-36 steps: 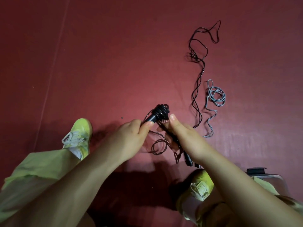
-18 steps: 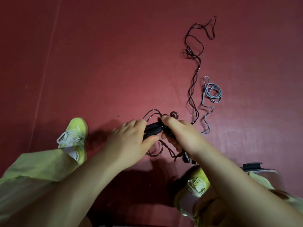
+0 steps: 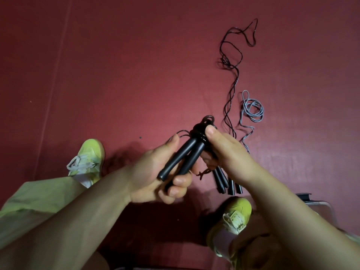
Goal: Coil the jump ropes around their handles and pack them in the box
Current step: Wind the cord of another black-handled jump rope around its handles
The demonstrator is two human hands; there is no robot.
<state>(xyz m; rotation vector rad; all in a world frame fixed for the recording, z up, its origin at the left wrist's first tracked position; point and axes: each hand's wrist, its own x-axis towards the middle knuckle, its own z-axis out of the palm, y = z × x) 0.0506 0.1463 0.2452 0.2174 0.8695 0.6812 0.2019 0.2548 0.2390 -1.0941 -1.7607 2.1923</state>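
Above red floor (image 3: 136,65), pair of black handles (image 3: 183,158) held up mid-view, rope coiled round far ends. Left hand (image 3: 155,176) curled round near ends of handles. Right hand (image 3: 226,152) pinching coil (image 3: 200,131), thumb on top. Right of handles, loose black rope (image 3: 231,75) and grey rope (image 3: 251,112) lain out on floor; further handles (image 3: 224,182) seen under right hand. Box corner (image 3: 319,205) glimpsed lower right of handles.

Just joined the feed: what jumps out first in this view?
At centre, the left hand grips a pair of black handles while the right hand pinches the rope wound round their top. Beyond them, a loose black rope and a grey rope lie on the red floor.
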